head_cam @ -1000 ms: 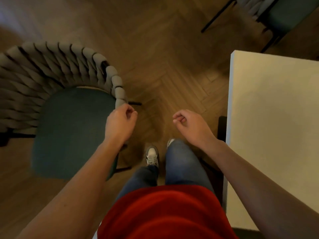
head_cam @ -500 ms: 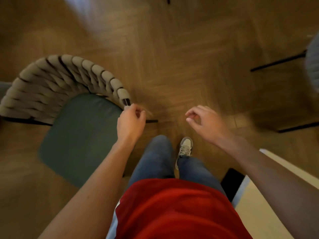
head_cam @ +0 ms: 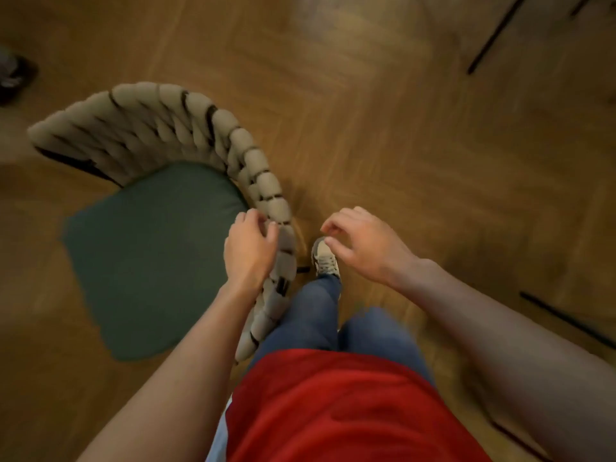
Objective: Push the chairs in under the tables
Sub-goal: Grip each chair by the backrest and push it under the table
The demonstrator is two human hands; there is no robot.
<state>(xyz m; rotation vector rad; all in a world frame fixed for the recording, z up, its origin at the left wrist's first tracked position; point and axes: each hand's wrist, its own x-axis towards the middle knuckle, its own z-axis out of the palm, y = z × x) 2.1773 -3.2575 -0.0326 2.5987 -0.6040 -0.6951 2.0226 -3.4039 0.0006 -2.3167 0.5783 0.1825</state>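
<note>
The chair with a dark green padded seat and a curved backrest of thick beige woven rope [head_cam: 186, 155] stands on the herringbone wooden floor [head_cam: 383, 111] in the left half of the frame, its seat spreading toward the lower left and its backrest arcing from the upper left round to the centre, where one end runs down beside the person's leg. The left hand [head_cam: 250, 250] sits on that near end of the backrest, fingers curled over the rope at its inner edge, so it holds the chair by the rim. The right hand [head_cam: 363, 243] hovers just right of the backrest, apart from it, fingers loosely bent and holding nothing. The left hand is thus the one on the chair; the seat lies to the left of both hands, with the open front facing the frame's lower left. No table shows in this view, so which way the chair must travel cannot be told from here. A grey sneaker [head_cam: 325, 258] stands between the hands, and thin black legs of other furniture [head_cam: 493, 38] cross the upper right. There are no containers in view.
</note>
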